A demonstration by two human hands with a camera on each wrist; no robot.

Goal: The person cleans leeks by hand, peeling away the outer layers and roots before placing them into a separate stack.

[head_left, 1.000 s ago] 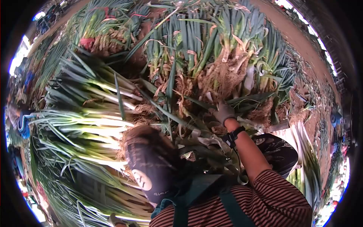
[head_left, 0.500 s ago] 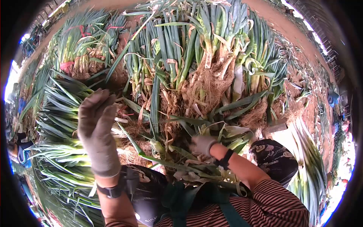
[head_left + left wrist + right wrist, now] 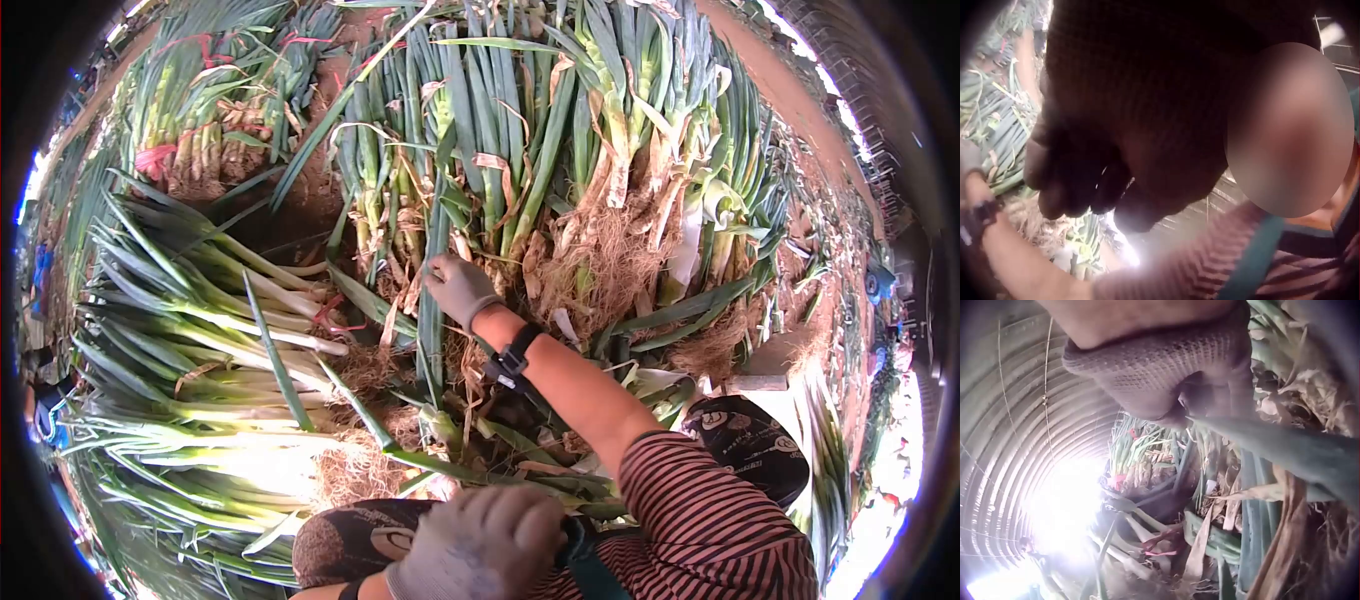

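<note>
My right hand (image 3: 462, 290), in a knitted glove, reaches forward to an upright green onion leaf (image 3: 432, 335) before the standing bundles. Seen from the right wrist, its fingers are curled at the top of that leaf (image 3: 1251, 519), and another pointed leaf (image 3: 1285, 447) crosses in front. Close to my body, the gloved left hand (image 3: 480, 545) is raised and blurred, its knuckles up. The left wrist view shows this hand (image 3: 1129, 112) dark, with fingers curled in and nothing visible in them. Loose leaves and roots (image 3: 480, 390) lie below the right hand.
Standing green onion bundles (image 3: 500, 120) line the far side. Long green onions with white stalks (image 3: 230, 340) are piled at the left. Another bundle (image 3: 830, 420) lies at the right beside my knee (image 3: 750, 445). A red-tied bundle (image 3: 200, 150) stands far left.
The right hand has moved forward and left, from the loose leaves to the upright leaf. My left hand, raised over the left pile half a second ago, has come back to my body with its fingers curled.
</note>
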